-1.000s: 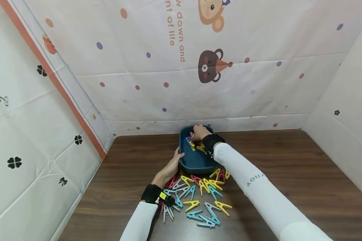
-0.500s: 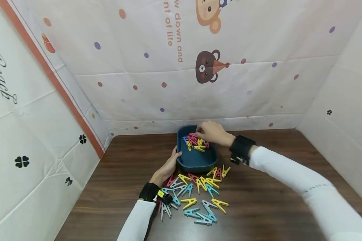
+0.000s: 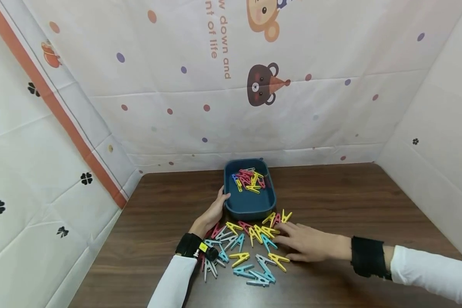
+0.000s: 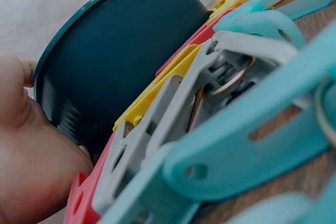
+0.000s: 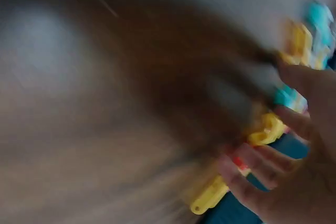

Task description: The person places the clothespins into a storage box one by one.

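Observation:
A dark blue plastic bin (image 3: 251,206) stands at the back of the table. My left hand (image 3: 211,214) grips its left side, thumb at the rim; the left wrist view shows the palm against the bin's wall (image 4: 121,51). Inside lie several pink and yellow clothespins (image 3: 250,182), with a blue one among them. My right hand (image 3: 309,243) reaches in from the right with fingers spread and nothing held. Its fingertips are by a yellow clothespin (image 3: 270,232) and a teal clothespin (image 3: 268,243). The right wrist view is blurred, so contact is unclear.
Several yellow, teal, grey and red clothespins lie loose in front of the bin, including a yellow clothespin (image 3: 279,261) and a teal clothespin (image 3: 243,270). A printed cloth (image 3: 169,128) hangs behind the dark wooden table (image 3: 169,201).
My right hand has left the bin, swung right and come down towards the loose clothespins. The clothespins in the bin are now in plain sight. My left hand stays on the bin.

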{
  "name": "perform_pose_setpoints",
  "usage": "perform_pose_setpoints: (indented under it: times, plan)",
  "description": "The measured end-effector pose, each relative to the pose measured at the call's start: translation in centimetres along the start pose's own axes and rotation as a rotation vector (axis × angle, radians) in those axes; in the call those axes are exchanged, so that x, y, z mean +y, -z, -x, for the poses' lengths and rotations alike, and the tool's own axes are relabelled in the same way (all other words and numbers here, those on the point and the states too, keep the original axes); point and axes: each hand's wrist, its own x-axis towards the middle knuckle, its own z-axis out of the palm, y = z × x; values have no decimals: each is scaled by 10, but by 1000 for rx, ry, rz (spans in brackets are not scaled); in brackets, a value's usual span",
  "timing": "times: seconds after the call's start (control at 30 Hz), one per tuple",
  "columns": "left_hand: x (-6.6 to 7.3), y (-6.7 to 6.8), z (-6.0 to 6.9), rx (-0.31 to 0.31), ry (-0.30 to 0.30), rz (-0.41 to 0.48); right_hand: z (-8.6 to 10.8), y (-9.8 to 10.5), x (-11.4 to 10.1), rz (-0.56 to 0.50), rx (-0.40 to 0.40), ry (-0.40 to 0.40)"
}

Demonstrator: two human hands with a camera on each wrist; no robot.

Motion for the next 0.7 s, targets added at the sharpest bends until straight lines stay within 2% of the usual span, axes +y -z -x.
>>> perform_pose_setpoints:
  times: [0.1, 0.2, 0.33, 0.5, 0.7]
  plan:
    - [-3, -1, 0, 11, 0, 1, 5, -14, -3, 22, 55, 15]
    - [-6, -2, -1, 11, -7, 5, 4, -22, -3, -6, 122, -4]
    - [-8, 0, -1, -1, -2, -7, -1, -26, -2, -69, 175, -46]
    - [-7, 0, -2, -3, -1, -14, -6, -29, -2, -63, 262, -78]
    - [-7, 3, -2, -12, -8, -28, -10, -24, -3, -71, 264, -114]
